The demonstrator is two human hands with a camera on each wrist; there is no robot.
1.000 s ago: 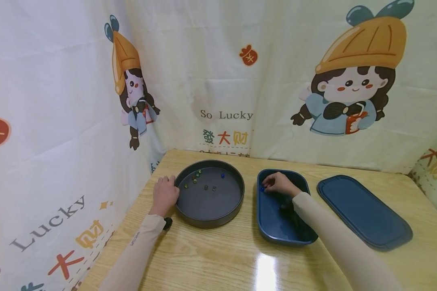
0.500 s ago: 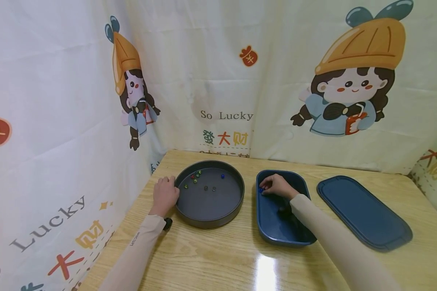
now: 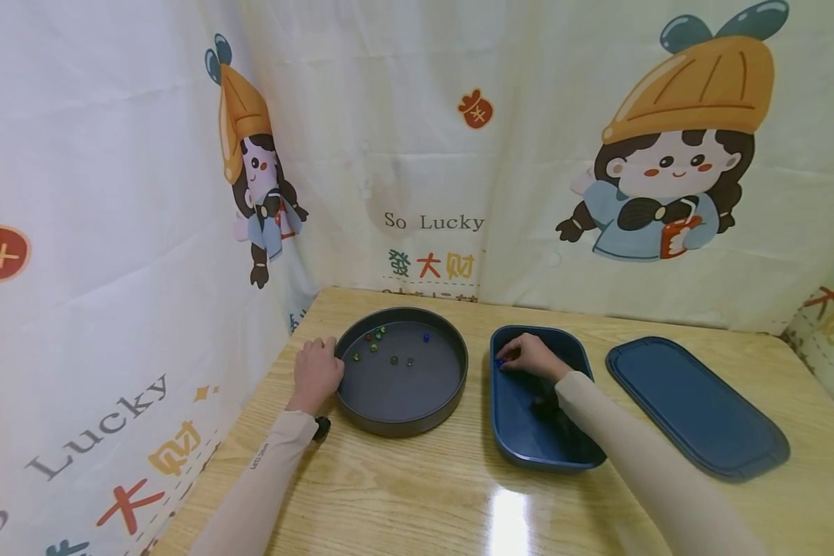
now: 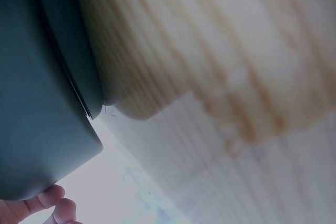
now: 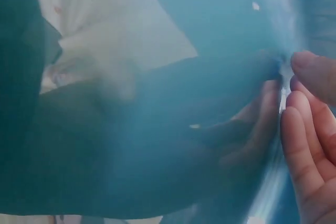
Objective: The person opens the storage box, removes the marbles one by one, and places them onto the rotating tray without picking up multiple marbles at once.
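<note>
My left hand holds the left rim of a round dark grey pan. In the left wrist view its fingertips sit against the pan's wall. Several small marbles lie inside: green-yellow ones, a red marble, a blue marble and a clear-looking marble. My right hand reaches into a deep blue rectangular container. Its thumb and fingers pinch a blue marble near the container's far left wall. In the right wrist view the fingers mostly hide this marble.
A flat dark blue lid lies to the right of the container on the wooden table. Behind and to the left hangs a patterned curtain. The right forearm crosses over the container's right wall.
The right hand has shifted slightly left and down inside the container, by the blue marble. The left hand stays on the pan's rim.
</note>
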